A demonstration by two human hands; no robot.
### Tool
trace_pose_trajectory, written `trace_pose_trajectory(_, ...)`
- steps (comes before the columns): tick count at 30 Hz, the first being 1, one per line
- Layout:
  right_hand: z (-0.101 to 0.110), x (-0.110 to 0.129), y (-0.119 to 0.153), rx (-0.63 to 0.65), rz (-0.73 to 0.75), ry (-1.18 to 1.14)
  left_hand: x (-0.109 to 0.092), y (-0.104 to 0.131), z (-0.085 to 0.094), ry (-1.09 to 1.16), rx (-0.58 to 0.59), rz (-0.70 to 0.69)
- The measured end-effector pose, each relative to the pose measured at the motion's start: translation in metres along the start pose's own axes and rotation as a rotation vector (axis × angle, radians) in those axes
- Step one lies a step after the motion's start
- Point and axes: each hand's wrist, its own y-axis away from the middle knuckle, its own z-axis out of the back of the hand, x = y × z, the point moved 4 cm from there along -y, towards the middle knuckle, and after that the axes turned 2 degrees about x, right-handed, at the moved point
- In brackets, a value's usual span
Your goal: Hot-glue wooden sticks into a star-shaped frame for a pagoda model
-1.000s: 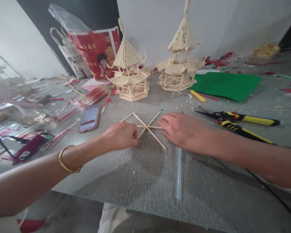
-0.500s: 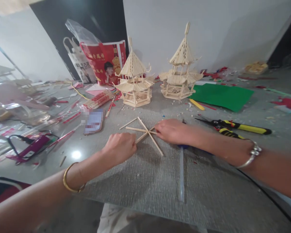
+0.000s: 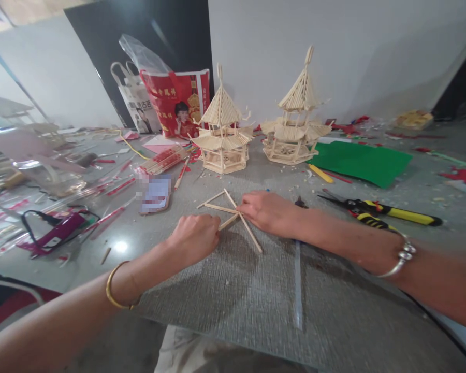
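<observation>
Several thin wooden sticks (image 3: 250, 233) cross in a star shape low over the table. My left hand (image 3: 197, 233) is closed around the near-left end of one stick (image 3: 228, 222). At the crossing, my right hand (image 3: 262, 211) is closed, its fingertips pinching the sticks where they meet; the fingers cover part of the joint. Toward the far left, a short stick (image 3: 210, 199) joins two of the star's arms at an angle. Under my right forearm lies a mostly hidden glue gun (image 3: 300, 202), a translucent glue stick (image 3: 298, 290) pointing from it toward me.
Two wooden stick pavilions (image 3: 224, 140) (image 3: 295, 127) stand behind the hands. Yellow-black pliers (image 3: 396, 212) and a green sheet (image 3: 361, 161) lie right. A phone (image 3: 155, 194), bundled sticks (image 3: 165, 159) and a purple device (image 3: 56, 230) lie left. A red bag (image 3: 166, 103) stands behind.
My right hand has shifted slightly left onto the crossing of the sticks, where it held an arm just right of it before. My left hand keeps its grip. The view has tilted slightly.
</observation>
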Motion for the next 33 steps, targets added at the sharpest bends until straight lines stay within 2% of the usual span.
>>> trace_pose_trajectory(11, -0.005, 0.013, 0.003, -0.013, 0.049, 0.049, 0.013, 0.010, 0.003, 0.096, 0.024, 0.038)
trace_pose_trajectory(16, -0.009, 0.016, 0.000, -0.062, 0.061, 0.025, 0.007, 0.017, -0.003, -0.056, -0.048, 0.008)
trace_pose_trajectory(23, -0.009, 0.027, -0.007, -0.041, 0.100, 0.039, -0.001, 0.024, -0.012, -0.218, -0.222, -0.145)
trace_pose_trajectory(28, -0.009, 0.030, -0.013, -0.034, 0.105, 0.042, 0.000, 0.025, -0.015, -0.203, -0.273, -0.207)
trace_pose_trajectory(33, -0.007, 0.032, -0.014, -0.014, 0.109, 0.046, 0.004, 0.030, -0.013, -0.121, -0.270, -0.177)
